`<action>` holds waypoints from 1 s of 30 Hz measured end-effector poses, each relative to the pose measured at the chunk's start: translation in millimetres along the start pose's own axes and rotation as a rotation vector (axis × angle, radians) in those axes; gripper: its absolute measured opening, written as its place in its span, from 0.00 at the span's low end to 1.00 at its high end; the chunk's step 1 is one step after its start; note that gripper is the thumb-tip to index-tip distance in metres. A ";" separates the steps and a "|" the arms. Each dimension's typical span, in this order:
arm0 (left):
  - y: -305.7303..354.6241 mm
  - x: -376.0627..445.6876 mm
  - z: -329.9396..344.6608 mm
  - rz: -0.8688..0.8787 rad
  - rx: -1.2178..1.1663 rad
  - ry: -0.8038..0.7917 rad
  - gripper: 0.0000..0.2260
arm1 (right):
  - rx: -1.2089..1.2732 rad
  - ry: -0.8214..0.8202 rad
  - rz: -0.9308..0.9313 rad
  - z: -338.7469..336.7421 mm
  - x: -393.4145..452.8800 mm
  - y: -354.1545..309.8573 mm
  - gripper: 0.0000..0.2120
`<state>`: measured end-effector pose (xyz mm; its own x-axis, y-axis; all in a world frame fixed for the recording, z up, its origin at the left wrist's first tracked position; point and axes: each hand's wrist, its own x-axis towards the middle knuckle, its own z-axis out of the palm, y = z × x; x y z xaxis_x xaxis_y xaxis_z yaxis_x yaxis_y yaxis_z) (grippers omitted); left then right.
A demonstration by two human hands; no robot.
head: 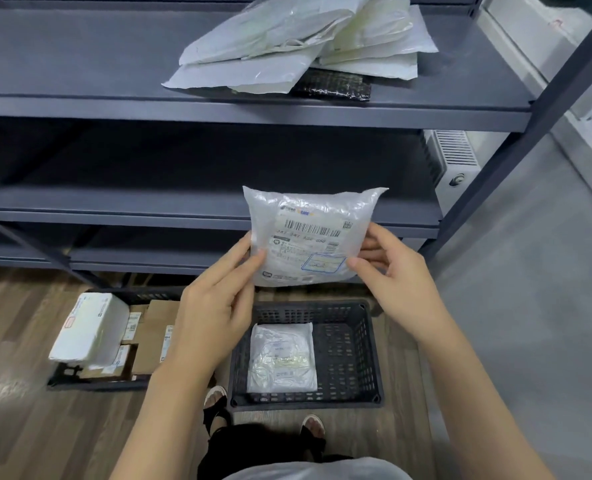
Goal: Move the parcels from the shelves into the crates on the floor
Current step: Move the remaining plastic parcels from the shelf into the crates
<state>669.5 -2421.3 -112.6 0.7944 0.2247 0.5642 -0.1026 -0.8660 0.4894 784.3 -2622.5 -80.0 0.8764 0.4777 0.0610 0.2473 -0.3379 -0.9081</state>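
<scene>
My left hand point(218, 299) and right hand point(396, 268) pinch one clear labelled parcel point(310, 237), fingers clamped on its side edges, above black crate point(350, 344). One white parcel point(282, 358) inside crate. Second crate point(114, 341), left of it, full.

A clear plastic parcel point(308, 237) with a barcode label facing up hangs upright in the air above the right crate point(353, 348), in front of the lower shelves. The right crate, black and slotted, holds one flat white parcel point(282, 358) against its left wall. To its left, a second black crate point(97, 384) is crowded with brown boxes and a white packet point(88, 329). Above the right crate, more pale mailers point(298, 43) lie heaped on an upper shelf point(80, 98).
</scene>
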 end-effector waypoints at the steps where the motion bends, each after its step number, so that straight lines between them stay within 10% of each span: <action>1: 2.6 -1.6 0.5 -0.012 -0.002 0.002 0.16 | -0.008 0.010 -0.001 0.5 -1.2 0.2 0.17; 30: -80.7 -95.8 -43.3 -0.318 -0.079 -0.238 0.19 | -0.142 -0.179 0.254 137.5 -50.5 15.9 0.09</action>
<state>575.8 -2353.7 -177.3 0.9094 0.3582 0.2113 0.1323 -0.7308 0.6696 687.1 -2540.5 -154.4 0.8340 0.4944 -0.2449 0.0967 -0.5680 -0.8173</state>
